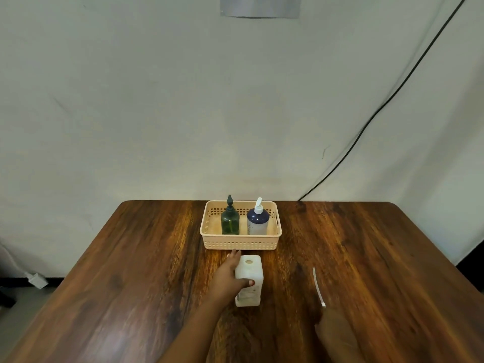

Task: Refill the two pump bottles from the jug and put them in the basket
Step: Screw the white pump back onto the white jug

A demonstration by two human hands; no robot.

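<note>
Now left hand [230, 273] grips squarish translucent plastic jug [248, 280] on woodgrain table [131, 284].

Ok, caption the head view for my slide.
Left hand grips the open white jug on the table; both pump bottles stand in the basket.

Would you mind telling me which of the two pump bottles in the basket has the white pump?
The dark blue bottle, standing on the right in the basket; the green bottle beside it has a dark pump.
</note>
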